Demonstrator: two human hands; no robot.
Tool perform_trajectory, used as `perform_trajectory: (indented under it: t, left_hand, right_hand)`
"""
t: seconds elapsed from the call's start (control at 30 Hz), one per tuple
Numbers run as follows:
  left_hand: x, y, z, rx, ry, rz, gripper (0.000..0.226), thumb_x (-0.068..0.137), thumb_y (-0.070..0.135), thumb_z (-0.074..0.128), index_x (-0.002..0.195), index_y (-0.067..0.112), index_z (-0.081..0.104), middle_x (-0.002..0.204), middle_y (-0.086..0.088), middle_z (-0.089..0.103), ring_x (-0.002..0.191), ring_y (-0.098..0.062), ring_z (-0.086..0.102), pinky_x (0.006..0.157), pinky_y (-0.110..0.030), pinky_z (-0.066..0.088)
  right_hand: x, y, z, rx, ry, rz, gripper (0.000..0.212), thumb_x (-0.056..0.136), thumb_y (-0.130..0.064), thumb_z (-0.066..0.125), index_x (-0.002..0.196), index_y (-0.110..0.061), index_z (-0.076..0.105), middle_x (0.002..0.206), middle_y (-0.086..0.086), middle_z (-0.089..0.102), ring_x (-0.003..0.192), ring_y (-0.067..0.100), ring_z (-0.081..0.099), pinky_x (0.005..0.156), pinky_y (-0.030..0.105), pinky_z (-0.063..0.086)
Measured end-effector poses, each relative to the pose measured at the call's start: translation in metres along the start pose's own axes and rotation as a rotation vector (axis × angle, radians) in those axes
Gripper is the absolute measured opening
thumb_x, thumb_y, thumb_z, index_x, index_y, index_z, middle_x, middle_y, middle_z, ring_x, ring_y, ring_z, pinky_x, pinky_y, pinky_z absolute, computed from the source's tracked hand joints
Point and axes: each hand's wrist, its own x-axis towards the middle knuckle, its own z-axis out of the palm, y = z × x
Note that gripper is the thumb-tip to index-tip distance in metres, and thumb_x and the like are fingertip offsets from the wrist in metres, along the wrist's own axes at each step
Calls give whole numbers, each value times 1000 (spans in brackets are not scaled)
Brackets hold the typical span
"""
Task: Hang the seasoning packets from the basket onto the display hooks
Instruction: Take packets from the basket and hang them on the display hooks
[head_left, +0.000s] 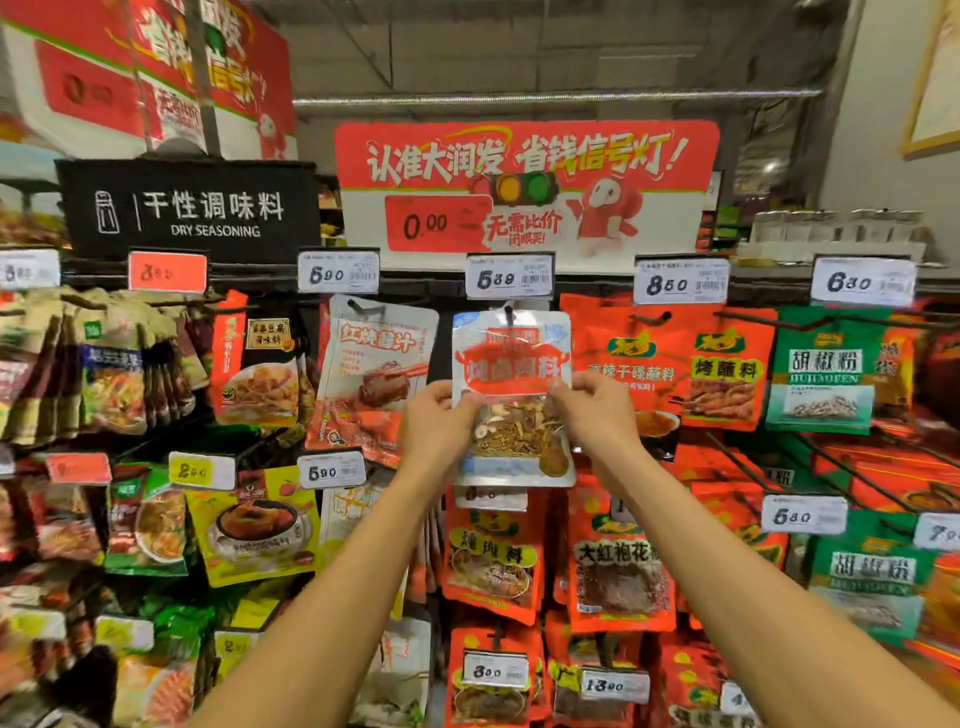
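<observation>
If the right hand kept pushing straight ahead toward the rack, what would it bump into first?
Probably the clear seasoning packet that the right hand already pinches; behind its fingers hang the orange dipping-powder packets, though the depth between them is hard to judge.

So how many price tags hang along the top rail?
6, left to right: edge tag, red tag, 6.90 tag, tag above the held packet, 8.50 tag, 6.30 tag. More may hide beyond the frame.
</observation>
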Motion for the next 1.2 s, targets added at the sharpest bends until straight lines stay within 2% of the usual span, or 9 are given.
perform_trajectory:
  t: [0.13,0.27,0.47,0.57,0.67,0.73,0.8,0.9,1.2]
  left_hand:
    - [30,2,14,60,13,-57,12,81,23,75,78,12,73,73,-7,74,70,-24,70,61,-39,56]
    - [64,-3,24,125,33,-140,8,86,22,75,82,15,73,83,-4,75,80,-24,72,79,-44,62]
    - [85,1,40,217,38,-180,13,91,22,73,88,11,68,90,-8,71,85,-26,70,82,-43,61]
    - [80,-5,36,170,-31,-128,28,93,25,71,115,10,69,113,-9,73,104,-28,69,96,-47,57]
    - [64,-8,23,127,-37,-58,58,95,26,68,147,11,48,142,-6,59,127,-21,58,105,-34,46]
    - [49,-3,15,157,-19,34,44,95,26,66,137,15,59,134,-3,65,113,-13,62,95,-28,46]
    - [32,5,9,95,-29,61,15,96,23,64,108,22,72,115,-4,75,97,-13,69,87,-30,55]
    - [-2,25,4,-85,-151,-8,23,97,18,61,80,19,77,84,-7,78,74,-19,74,65,-27,61]
    - [-126,31,47,-266,-258,-332,15,98,18,57,95,11,70,78,-5,74,59,-12,67,59,-24,53]
  right_hand:
    - [19,-4,12,-99,97,7,36,94,-34,67,66,-13,61,60,-2,61,58,18,53,59,33,39]
    - [47,-5,28,-22,50,178,29,95,-21,65,68,-13,57,75,13,63,68,24,58,63,37,46]
    - [59,1,36,-38,42,250,15,93,-11,55,98,-1,66,92,11,62,87,26,57,76,38,47]
    - [49,8,28,-150,49,163,18,91,-18,59,104,-8,65,95,8,60,93,24,55,77,34,43]
    - [36,13,15,-170,54,94,24,94,-23,58,110,-10,71,94,4,64,90,21,58,78,31,43]
    - [25,10,4,7,44,135,16,97,-16,56,95,-10,71,83,6,68,75,23,66,64,31,51]
    - [11,0,-9,163,7,198,14,99,-11,55,91,-10,66,75,8,70,56,19,69,48,24,53]
    - [-13,-15,-38,244,-30,220,10,95,-8,57,91,-6,66,64,7,68,48,18,66,42,22,51]
    - [-91,17,-173,299,-43,295,20,95,-1,52,78,-6,62,47,3,60,35,14,57,35,16,41]
